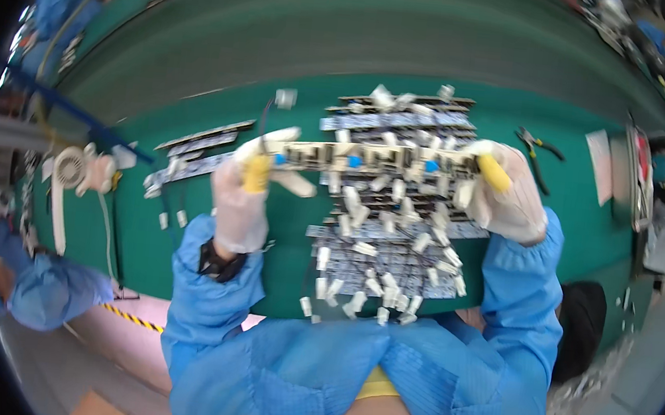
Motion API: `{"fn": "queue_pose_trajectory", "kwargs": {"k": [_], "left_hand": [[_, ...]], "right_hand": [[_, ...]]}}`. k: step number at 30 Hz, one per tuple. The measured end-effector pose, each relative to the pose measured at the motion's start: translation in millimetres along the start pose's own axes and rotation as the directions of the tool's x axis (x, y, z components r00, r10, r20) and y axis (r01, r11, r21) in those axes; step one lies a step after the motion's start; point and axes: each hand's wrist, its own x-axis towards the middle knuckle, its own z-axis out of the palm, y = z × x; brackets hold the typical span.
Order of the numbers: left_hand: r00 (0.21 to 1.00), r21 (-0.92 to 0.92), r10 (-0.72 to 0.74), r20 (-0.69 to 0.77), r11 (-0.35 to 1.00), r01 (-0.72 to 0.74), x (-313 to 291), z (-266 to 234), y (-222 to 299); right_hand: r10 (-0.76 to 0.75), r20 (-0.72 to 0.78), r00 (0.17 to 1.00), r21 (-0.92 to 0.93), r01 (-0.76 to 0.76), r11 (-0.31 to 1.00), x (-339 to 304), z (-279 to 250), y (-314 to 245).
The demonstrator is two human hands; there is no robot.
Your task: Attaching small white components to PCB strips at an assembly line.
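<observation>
A long, narrow circuit board [377, 161] with blue and dark parts along it hangs level between my hands, above the bench. My left hand [239, 198], in a white glove with a yellow finger cover, grips its left end, the fingers closed around it. At the right end my right hand [513, 201], gloved the same way, pinches the strip. Beneath it lie stacked rows of similar circuit boards [390, 273] with many white plugs on short wires, partly hidden by the held board. Motion blurs the finer parts.
Left of my left hand lie a few more boards [204, 141]. Pliers [545, 148] with dark handles rest at the right, near a pale paper sheet [597, 165] and a tray [640, 185]. A small white fan [72, 170] stands far left; another person's blue sleeve [56, 289] shows below it.
</observation>
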Motion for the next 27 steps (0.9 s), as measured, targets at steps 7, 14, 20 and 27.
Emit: {"fn": "queue_pose_trajectory", "kwargs": {"k": [7, 14, 20, 27], "left_hand": [[0.989, 0.078, 0.040, 0.139, 0.996, -0.051, 9, -21, 8], [0.983, 0.246, 0.026, -0.184, 0.969, 0.020, 50, -144, 46], [0.992, 0.757, 0.026, -0.122, 0.649, 0.076, 67, -241, -44], [0.967, 0.949, 0.040, -0.252, 0.208, 0.239, 71, -209, -25]], "right_hand": [[-0.149, -0.150, 0.977, -0.217, 0.114, 0.969, 3, 30, -2], [-0.141, -0.131, 0.981, -0.299, 0.097, 0.949, 10, 36, -13], [-0.145, -0.075, 0.987, -0.280, 0.119, 0.953, 15, 31, -1], [-0.149, -0.072, 0.986, -0.201, 0.131, 0.971, 8, 30, -1]]}}
